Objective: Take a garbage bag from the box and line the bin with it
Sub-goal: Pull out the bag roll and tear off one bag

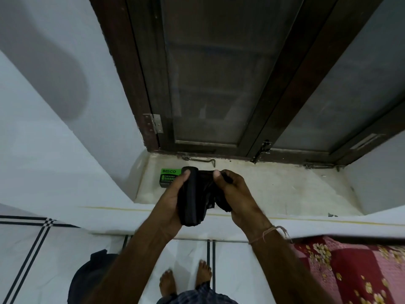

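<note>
Both hands hold a black roll of garbage bags (pixel 192 198) above the front edge of a pale stone window sill (pixel 274 189). My left hand (pixel 171 200) grips the upright roll, thumb near its top. My right hand (pixel 236 196) pinches a loose black bag end (pixel 211 189) pulled out from the roll's right side. A green garbage bag box (pixel 169 177) lies on the sill just behind my left hand, partly hidden by it. A dark round thing (pixel 92 275) stands on the floor at lower left; I cannot tell whether it is the bin.
A dark wooden window frame (pixel 219 84) with closed panes rises behind the sill, with metal hooks along its base. White floor tiles with dark stripes lie below. My bare feet (pixel 186 279) stand under my arms. A red flowered cloth (pixel 355 270) lies at the lower right.
</note>
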